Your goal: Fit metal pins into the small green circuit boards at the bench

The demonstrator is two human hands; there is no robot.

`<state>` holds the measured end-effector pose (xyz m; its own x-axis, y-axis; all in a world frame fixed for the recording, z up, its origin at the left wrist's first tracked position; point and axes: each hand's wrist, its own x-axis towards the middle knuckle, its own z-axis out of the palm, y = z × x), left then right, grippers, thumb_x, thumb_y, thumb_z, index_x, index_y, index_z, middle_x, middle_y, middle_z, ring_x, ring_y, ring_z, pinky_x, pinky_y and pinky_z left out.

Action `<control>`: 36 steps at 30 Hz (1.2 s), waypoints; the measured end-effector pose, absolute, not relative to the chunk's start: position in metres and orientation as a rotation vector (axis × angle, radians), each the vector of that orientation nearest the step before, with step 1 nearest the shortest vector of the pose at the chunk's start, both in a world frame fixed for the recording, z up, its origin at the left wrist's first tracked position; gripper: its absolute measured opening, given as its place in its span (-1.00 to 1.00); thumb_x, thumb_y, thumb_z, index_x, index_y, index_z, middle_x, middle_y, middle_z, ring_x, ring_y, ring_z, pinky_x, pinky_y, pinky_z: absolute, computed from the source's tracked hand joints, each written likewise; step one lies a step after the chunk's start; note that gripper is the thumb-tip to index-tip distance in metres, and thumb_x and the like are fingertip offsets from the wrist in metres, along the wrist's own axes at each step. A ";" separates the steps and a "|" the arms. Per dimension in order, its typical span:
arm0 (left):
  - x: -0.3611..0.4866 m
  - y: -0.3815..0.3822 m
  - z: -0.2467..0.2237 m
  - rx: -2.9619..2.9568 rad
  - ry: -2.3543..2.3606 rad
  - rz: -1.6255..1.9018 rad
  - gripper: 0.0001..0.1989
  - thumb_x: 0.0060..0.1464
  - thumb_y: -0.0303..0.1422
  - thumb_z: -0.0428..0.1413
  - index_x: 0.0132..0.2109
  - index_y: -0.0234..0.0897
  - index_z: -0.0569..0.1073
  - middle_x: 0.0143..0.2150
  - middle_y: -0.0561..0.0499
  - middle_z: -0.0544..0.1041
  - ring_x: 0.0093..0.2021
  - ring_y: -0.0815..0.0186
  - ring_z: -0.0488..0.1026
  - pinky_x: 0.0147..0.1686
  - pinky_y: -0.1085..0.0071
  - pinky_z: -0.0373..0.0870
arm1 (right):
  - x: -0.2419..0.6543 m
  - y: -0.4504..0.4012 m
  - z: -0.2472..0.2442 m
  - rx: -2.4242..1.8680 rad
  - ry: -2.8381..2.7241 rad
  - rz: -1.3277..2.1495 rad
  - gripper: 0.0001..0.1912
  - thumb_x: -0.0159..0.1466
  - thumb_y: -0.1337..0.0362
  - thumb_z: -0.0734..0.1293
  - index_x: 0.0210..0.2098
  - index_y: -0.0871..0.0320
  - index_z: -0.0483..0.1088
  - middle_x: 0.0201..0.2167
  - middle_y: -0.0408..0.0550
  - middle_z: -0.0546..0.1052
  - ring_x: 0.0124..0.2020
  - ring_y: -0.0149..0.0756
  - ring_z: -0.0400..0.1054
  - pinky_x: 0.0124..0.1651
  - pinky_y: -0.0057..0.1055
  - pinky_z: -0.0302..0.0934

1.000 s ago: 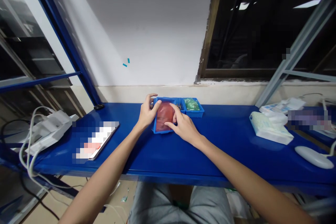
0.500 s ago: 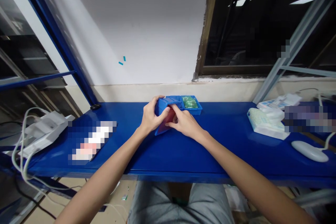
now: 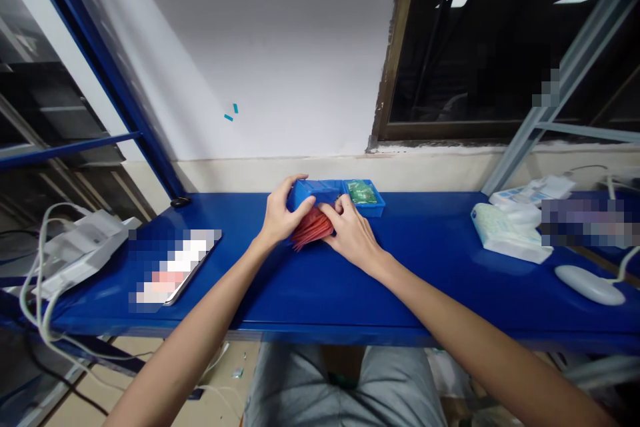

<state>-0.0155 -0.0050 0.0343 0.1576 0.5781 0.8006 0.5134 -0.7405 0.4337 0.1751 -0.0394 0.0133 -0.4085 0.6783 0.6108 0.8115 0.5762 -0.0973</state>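
My left hand (image 3: pixel 281 219) is closed around the left side of a small blue plastic bin (image 3: pixel 316 192), its thumb along the near edge. The bin is tilted over the desk. Just below its near side hangs a fanned stack of thin red packets (image 3: pixel 311 229). With thumb and fingers, my right hand (image 3: pixel 354 232) grips the right end of those packets. Behind that hand stands another blue bin (image 3: pixel 374 211), holding green packets (image 3: pixel 361 192). What remains inside the tilted bin is hidden.
On the blue desk (image 3: pixel 280 293), a phone (image 3: pixel 190 273) lies to the left, beside a white power strip (image 3: pixel 93 240) with cables. To the right are a tissue pack (image 3: pixel 510 233) and a white mouse (image 3: pixel 590 285). The wall (image 3: pixel 300 80) rises behind the desk.
The red packets have come out below the bin and fanned apart in my right hand. The bin, in my left hand, has shifted slightly left and turned.
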 end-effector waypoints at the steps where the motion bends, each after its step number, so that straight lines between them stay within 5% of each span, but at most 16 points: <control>1: -0.017 -0.003 0.033 2.299 1.110 1.664 -0.56 0.20 -0.18 0.12 0.17 -0.23 0.38 0.07 -0.10 0.53 -0.05 0.15 0.51 0.01 0.19 0.42 | 0.174 -0.041 0.013 -1.158 -2.192 -0.331 -0.54 0.27 0.22 0.39 0.15 0.09 0.33 0.02 0.18 0.34 0.01 0.01 0.33 -0.11 -0.18 0.36; 7: -0.021 0.001 0.031 2.231 1.062 1.662 -0.54 0.25 -0.13 0.07 0.20 -0.24 0.36 0.14 -0.14 0.48 0.02 0.12 0.47 0.06 0.15 0.39 | 0.174 -0.038 0.010 -0.874 -2.286 -0.325 -0.54 0.21 0.43 0.34 0.11 0.19 0.32 0.25 0.22 0.28 0.31 0.09 0.05 0.29 0.08 0.08; 15: -0.027 0.009 0.029 2.115 1.133 1.649 -0.50 0.26 -0.08 0.05 0.23 -0.22 0.38 0.13 -0.13 0.49 0.00 0.12 0.48 0.04 0.15 0.41 | 0.174 -0.032 0.002 -0.761 -2.367 0.038 -0.28 0.18 0.52 0.29 0.31 0.20 0.08 0.22 0.20 0.34 0.22 -0.05 0.25 0.23 -0.06 0.19; 20: -0.040 0.022 0.024 1.839 1.289 1.738 -0.44 0.22 0.01 0.06 0.19 -0.29 0.43 0.01 -0.16 0.56 -0.02 0.08 0.49 -0.02 0.19 0.44 | 0.182 -0.030 0.009 -0.620 -2.407 0.132 -0.49 0.22 0.50 0.32 0.15 0.14 0.30 0.06 0.10 0.42 0.13 -0.11 0.29 0.17 -0.17 0.25; 30: -0.081 0.089 -0.001 1.218 1.538 1.430 -0.50 0.06 0.08 0.15 -0.26 -0.35 0.48 -0.47 -0.13 0.54 -0.39 0.09 0.53 -0.39 0.27 0.47 | 0.230 -0.038 0.006 -0.565 -2.378 0.080 -0.52 0.30 0.37 0.33 0.20 0.06 0.28 0.12 0.15 0.36 0.16 -0.06 0.26 0.14 -0.10 0.27; 36: -0.080 0.119 0.002 1.314 1.682 1.422 -0.67 -0.06 -0.11 0.27 -0.35 -0.31 0.48 -0.47 -0.15 0.56 -0.25 -0.02 0.55 -0.31 0.26 0.44 | 0.234 -0.035 -0.007 -0.611 -2.563 0.090 -0.49 0.31 0.45 0.27 0.23 0.05 0.25 0.19 0.12 0.36 0.22 -0.10 0.22 0.14 -0.14 0.29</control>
